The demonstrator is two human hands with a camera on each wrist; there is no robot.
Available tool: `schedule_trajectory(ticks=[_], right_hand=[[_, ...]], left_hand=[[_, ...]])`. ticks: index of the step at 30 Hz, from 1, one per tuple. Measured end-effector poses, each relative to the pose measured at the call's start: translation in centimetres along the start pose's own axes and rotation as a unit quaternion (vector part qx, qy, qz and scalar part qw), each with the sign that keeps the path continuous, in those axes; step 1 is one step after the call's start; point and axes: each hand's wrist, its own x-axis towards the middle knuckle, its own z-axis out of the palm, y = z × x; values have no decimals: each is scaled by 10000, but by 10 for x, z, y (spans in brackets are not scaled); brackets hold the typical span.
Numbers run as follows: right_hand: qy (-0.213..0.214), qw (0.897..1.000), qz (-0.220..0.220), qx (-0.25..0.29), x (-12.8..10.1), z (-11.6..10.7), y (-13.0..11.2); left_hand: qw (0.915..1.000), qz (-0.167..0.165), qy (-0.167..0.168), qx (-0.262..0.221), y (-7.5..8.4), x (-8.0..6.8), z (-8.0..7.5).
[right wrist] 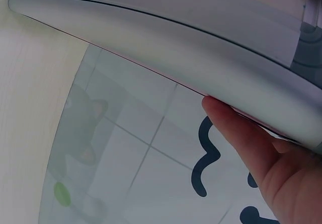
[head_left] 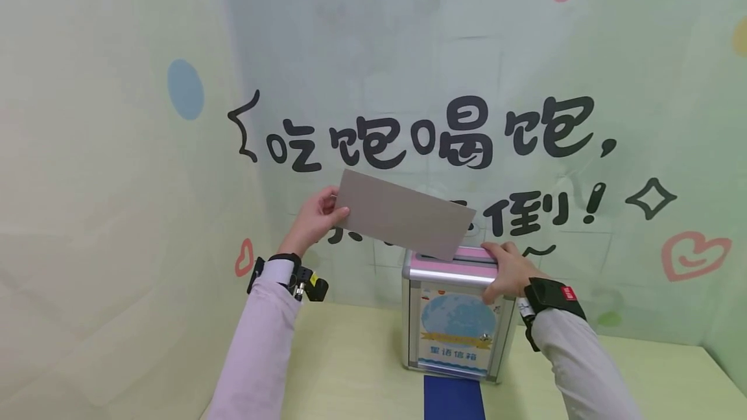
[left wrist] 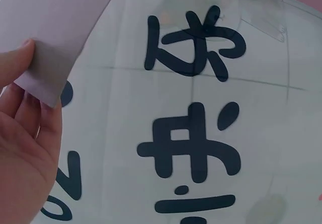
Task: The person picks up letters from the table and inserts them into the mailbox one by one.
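In the head view my left hand [head_left: 318,216] pinches the left end of a plain grey rectangular card [head_left: 408,212]. The thumb lies on the card's near face and the fingers are behind it, as the left wrist view also shows. The card slants down to the right, its lower right corner at the slot in the pink top of a silver-framed letter box [head_left: 410,323]. Whether that corner is inside the slot I cannot tell. My right hand [head_left: 513,271] grips the box's upper right corner, thumb on the front and fingers over the top.
The box stands on a pale wooden table [head_left: 350,355] close to the back wall [head_left: 350,50], which carries black lettering. A dark blue strip [head_left: 453,397] lies on the table in front of the box. Another wall [head_left: 105,180] rises at the left.
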Motion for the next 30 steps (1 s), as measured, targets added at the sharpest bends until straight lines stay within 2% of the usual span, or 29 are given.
schedule_trajectory(ticks=[6, 15, 22, 27, 30], right_hand=[[51, 10000, -67, -2, 1, 1, 3], [86, 9999, -73, 25, 1, 3, 2], [124, 9999, -67, -2, 3, 3, 4], [157, 9999, -66, -20, 0, 4, 2], [181, 9998, -70, -59, -2, 4, 0]], left_hand=[[9993, 331, 105, 112, 13, 6, 2], [9987, 400, 209, 218, 22, 8, 3], [9946, 873, 273, 487, 35, 11, 8], [9902, 1046, 235, 892, 43, 12, 18], [9849, 1218, 160, 1224, 51, 13, 24]])
